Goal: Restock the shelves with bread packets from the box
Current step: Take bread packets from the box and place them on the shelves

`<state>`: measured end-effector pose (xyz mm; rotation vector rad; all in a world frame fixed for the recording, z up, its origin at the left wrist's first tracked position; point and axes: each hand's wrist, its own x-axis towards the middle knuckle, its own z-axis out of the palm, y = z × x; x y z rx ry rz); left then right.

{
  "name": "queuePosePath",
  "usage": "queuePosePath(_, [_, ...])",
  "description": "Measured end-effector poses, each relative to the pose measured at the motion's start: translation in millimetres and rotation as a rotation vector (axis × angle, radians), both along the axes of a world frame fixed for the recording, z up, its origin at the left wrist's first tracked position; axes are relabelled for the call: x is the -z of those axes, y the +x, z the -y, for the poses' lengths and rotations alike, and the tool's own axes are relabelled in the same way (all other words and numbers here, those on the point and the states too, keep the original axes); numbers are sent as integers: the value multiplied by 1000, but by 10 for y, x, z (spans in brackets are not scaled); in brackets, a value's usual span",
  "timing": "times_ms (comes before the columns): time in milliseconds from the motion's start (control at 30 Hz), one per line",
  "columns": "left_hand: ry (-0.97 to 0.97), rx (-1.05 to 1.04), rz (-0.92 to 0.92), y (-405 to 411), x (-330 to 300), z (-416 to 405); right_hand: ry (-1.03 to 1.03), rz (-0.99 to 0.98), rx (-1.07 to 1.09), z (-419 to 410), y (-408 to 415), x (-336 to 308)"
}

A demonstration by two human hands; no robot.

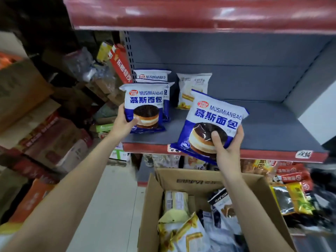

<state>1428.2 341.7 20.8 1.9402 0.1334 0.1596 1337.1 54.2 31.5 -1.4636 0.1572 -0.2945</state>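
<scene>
Two hands up at the grey metal shelf (263, 124) with the red front edge. Left hand (123, 124) gripping a blue and white plastic bread packet (145, 108) by its lower left corner, thumb on the front, other fingers hidden behind. Packet standing upright on the shelf, at the front of a short row of the same blue and white packets (154, 77), close in front of them and maybe touching. Right hand (227, 144) holding a second blue and white bread packet (212, 122), thumb pressed on the cake picture, fingers (240, 135) curled round the right edge. Second packet tilted, top leaning right, lower corner hanging past the shelf's red edge, so not yet set down. A pale yellow and white bread packet (193, 90) standing further back, between the two. Bare shelf straight behind and to the right of the right-hand packet, so probably the nearer hand for that spot: push forward, stand upright. Open brown cardboard box (190, 180) below, more packets inside.
</scene>
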Motion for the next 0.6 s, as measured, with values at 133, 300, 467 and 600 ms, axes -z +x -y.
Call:
queuePosePath(133, [190, -61, -112, 215, 218, -96, -112, 126, -63, -201, 429, -78])
queuePosePath(300, [55, -66, -72, 301, 376, -188, -328, 88, -309, -680, 979, 302])
queuePosePath(467, [30, -58, -59, 243, 482, -234, -567, -115, -360, -907, 1075, 566])
queuePosePath(600, [-30, -143, -37, 142, 440, -112, -584, -86, -266, -840, 862, 474])
